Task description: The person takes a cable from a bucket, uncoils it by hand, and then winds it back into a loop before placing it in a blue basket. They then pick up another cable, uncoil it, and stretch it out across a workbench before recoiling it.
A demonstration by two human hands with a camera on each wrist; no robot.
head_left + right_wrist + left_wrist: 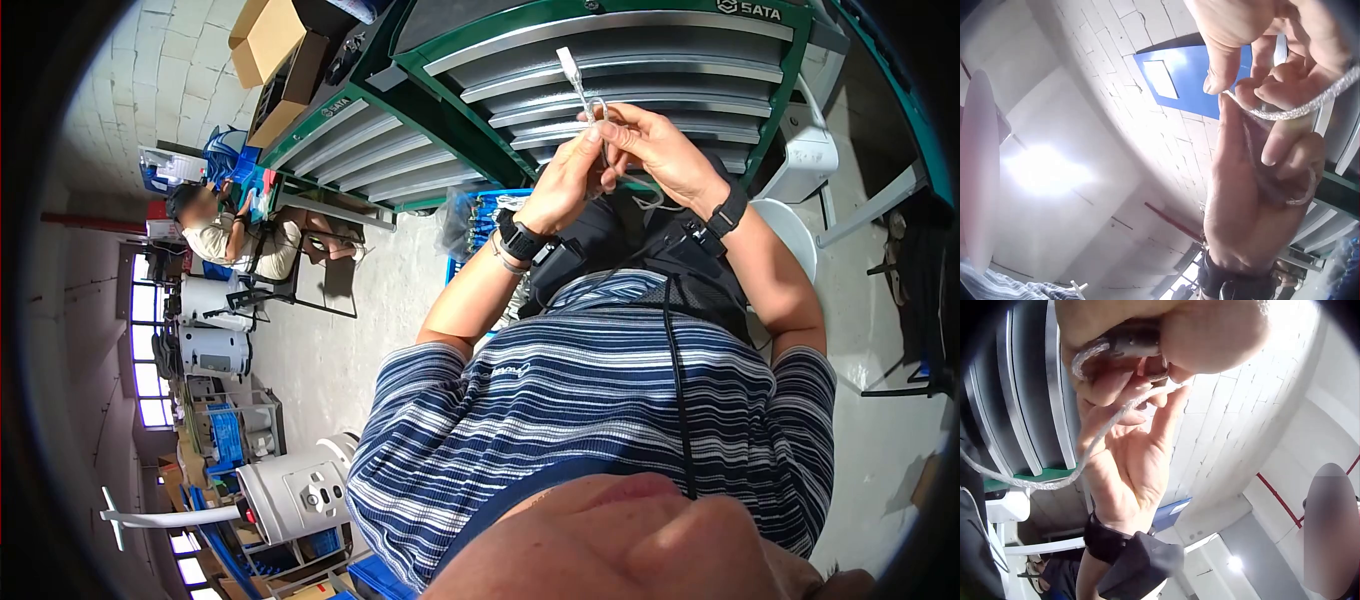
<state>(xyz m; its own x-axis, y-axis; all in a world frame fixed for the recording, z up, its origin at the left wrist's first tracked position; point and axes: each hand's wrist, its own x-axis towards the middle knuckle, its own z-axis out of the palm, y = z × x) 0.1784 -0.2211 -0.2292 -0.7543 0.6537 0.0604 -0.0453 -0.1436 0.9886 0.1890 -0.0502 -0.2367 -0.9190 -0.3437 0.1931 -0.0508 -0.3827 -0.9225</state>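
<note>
We are holding a pale braided cable (1279, 116) between both hands, in front of the drawer cabinet (620, 80), its white connector (568, 63) poking up above the fingertips. The left hand (560, 188) is pinching the cable near a dark sleeve (1135, 339), fingers nearly closed; the right hand (660, 155) is also curling its fingers onto it, the two sets of fingertips meeting with almost no gap. Exactly which strand each is gripping we are not able to tell. A small loop is standing just below the connector, and slack is hanging under the right hand. Risks we are noting: a loose pinch could let the loop spring open; pulling too hard could kink the cable at the connector neck; the slack could catch on the right wrist strap (728, 208).
</note>
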